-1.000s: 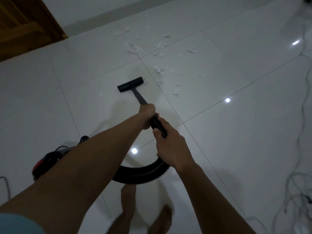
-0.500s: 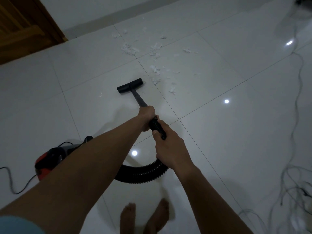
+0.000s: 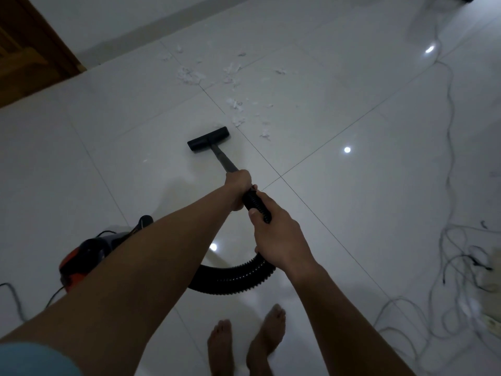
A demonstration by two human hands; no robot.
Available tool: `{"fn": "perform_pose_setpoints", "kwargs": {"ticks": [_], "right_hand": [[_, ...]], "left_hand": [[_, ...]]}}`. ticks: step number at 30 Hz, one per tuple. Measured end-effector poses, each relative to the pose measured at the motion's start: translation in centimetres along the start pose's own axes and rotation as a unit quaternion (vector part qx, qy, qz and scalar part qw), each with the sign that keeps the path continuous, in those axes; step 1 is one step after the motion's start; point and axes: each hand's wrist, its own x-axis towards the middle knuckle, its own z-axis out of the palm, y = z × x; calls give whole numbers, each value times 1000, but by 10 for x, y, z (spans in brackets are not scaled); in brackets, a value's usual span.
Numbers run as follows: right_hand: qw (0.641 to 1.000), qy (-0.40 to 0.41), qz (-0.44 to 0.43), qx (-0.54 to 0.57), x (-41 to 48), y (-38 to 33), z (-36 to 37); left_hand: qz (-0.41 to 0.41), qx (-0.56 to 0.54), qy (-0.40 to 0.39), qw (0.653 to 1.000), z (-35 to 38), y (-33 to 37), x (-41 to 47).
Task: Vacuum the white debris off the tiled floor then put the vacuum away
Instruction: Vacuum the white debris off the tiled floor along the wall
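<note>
White debris [image 3: 235,103] lies scattered over the glossy tiled floor [image 3: 352,109], from just right of the nozzle up toward the far wall. The black vacuum nozzle [image 3: 208,138] rests flat on the floor at the near edge of the debris. My left hand [image 3: 239,189] grips the wand [image 3: 224,161] where it meets the ribbed hose [image 3: 233,278]. My right hand [image 3: 278,233] grips the hose just behind it. The red and black vacuum body [image 3: 89,256] sits on the floor at the left, partly hidden by my left forearm.
A wooden door frame [image 3: 32,50] stands at the far left by the wall. Tangled white cables [image 3: 461,280] and a power strip [image 3: 492,324] lie at the right edge. A black cord [image 3: 13,299] trails at the left. My bare feet [image 3: 246,343] are at the bottom.
The nozzle has stayed about where it was on the floor, at the near edge of the debris. My feet have shifted. Both hands keep their grip.
</note>
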Motion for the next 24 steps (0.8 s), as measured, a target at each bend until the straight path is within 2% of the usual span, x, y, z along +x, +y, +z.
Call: {"fn": "perform_pose_setpoints", "kwargs": {"ticks": [9, 19, 24], "right_hand": [[1000, 8, 10, 7, -20, 25, 6], [1000, 10, 13, -5, -54, 63, -16], [1000, 19, 10, -10, -74, 77, -26]], "left_hand": [[-14, 2, -2, 1000, 3, -30, -12], [-16, 3, 14, 1000, 30, -72, -38], [-20, 4, -2, 1000, 42, -89, -57]]}}
